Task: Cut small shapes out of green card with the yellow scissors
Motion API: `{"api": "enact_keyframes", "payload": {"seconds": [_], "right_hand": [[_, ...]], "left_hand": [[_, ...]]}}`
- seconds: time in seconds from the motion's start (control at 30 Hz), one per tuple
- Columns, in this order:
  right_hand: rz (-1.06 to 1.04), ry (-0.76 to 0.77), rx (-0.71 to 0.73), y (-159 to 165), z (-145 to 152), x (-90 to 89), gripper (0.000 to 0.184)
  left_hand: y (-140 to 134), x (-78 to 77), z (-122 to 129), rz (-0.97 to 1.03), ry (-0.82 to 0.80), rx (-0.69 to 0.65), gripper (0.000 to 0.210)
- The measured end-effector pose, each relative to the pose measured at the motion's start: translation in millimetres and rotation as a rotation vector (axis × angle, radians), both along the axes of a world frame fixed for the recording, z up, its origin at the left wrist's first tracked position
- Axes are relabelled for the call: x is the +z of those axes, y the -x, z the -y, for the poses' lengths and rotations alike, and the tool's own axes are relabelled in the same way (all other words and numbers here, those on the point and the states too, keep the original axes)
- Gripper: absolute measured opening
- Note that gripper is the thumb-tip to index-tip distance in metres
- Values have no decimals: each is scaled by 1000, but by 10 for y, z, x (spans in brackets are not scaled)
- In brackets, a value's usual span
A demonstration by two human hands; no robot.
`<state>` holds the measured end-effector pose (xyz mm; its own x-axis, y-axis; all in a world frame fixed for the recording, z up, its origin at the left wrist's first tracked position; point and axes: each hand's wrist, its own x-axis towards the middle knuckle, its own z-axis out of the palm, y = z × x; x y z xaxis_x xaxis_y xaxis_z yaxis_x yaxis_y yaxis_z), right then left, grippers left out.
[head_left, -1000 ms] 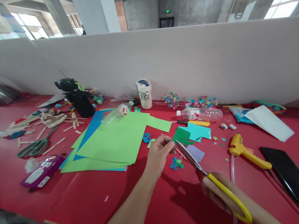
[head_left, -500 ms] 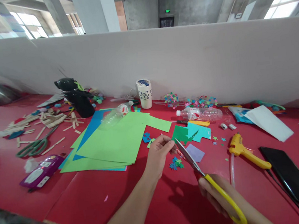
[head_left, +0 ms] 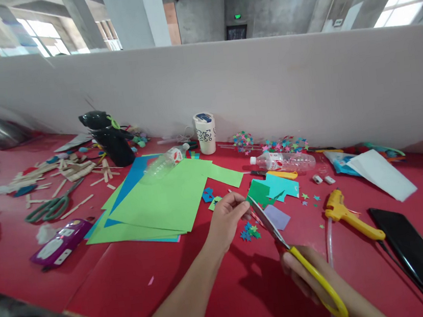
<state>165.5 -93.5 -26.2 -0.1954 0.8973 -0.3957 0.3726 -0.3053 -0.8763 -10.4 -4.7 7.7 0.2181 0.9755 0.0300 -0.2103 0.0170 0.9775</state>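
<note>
My left hand (head_left: 229, 217) is closed in a pinch over the red table, thumb against fingertips; what it pinches, if anything, is too small to make out. A piece of dark green paper (head_left: 261, 191) is just beyond the fingertips. My right hand (head_left: 302, 270) grips the yellow handle of a pair of scissors (head_left: 273, 228), whose narrow blades point up-left to the left fingertips and the green paper's edge. Beneath the blades is a purple paper square (head_left: 279, 216). Small blue and green stars (head_left: 250, 231) lie in a cluster below the left fingertips.
Large light green sheets (head_left: 159, 203) lie to the left, with a plastic bottle (head_left: 164, 163) on them. A yellow glue gun (head_left: 351, 216) and a black tablet-like slab (head_left: 409, 247) are at right. Behind stand a white cup (head_left: 206, 134) and a black flask (head_left: 112, 145).
The dark green paper has shifted slightly to the right. Both hands and the scissors stay almost in place, and the view has moved a little.
</note>
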Motion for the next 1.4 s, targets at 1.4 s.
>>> {"api": "enact_keyframes", "payload": {"seconds": [1.4], "right_hand": [[-67,13,134,-97,31,26,54]], "left_hand": [[101,-50,-82,60,22,194,17]]}}
